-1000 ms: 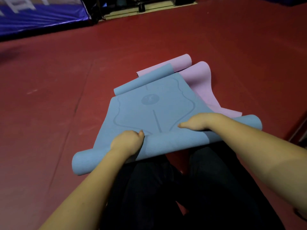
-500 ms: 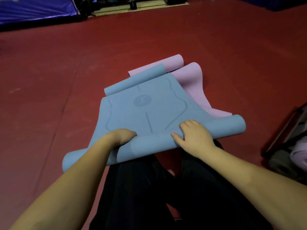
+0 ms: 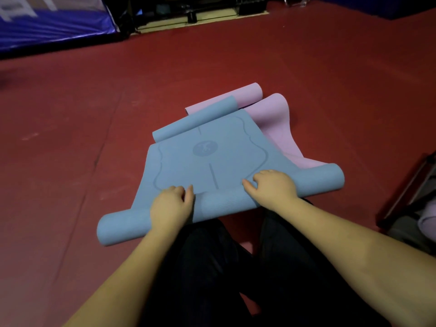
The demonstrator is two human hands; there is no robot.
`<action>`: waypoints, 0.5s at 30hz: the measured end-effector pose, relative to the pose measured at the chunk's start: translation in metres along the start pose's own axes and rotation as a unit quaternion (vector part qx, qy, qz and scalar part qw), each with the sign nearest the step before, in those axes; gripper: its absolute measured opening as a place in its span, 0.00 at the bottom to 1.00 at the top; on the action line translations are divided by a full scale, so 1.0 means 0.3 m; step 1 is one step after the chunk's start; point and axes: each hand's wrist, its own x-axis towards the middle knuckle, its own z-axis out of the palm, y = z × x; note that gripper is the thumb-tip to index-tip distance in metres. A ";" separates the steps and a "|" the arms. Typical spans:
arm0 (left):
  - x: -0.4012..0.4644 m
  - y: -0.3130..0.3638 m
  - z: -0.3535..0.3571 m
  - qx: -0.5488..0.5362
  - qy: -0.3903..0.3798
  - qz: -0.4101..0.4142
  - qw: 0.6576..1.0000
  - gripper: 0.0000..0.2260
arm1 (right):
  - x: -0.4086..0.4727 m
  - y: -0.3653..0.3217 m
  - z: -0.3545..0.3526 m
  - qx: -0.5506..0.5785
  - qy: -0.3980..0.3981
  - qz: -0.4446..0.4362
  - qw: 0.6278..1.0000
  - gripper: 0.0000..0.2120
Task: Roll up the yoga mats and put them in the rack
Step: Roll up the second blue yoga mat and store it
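A blue yoga mat (image 3: 212, 156) lies on the red floor, its near end wound into a thick roll across my knees and its far end curled up. My left hand (image 3: 171, 206) rests on top of the roll left of centre, fingers curled over its front edge. My right hand (image 3: 271, 187) sits on the roll right of centre, fingers curled over it and thumb pointing left. Under the blue mat lies a pink yoga mat (image 3: 276, 123), showing along the right side with its far end curled.
A dark rack frame (image 3: 410, 199) stands at the right edge, a pale rolled mat (image 3: 428, 220) inside it. A blue padded barrier (image 3: 54, 27) and dark equipment (image 3: 188, 10) line the far wall. Red floor (image 3: 70, 138) spreads all around.
Both hands have shifted forward over the roll, and the blue roll has turned a little further along the mat. The view has swung slightly, bringing the rack into sight.
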 end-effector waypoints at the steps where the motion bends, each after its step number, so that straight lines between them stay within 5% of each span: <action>1: -0.028 0.002 0.013 0.016 -0.005 0.017 1.000 0.25 | 0.016 0.004 -0.003 -0.012 -0.015 0.011 1.000 0.32; 15: 0.000 0.053 -0.072 0.098 -0.074 0.036 0.992 0.27 | 0.085 0.011 -0.132 -0.018 -0.202 0.026 0.979 0.34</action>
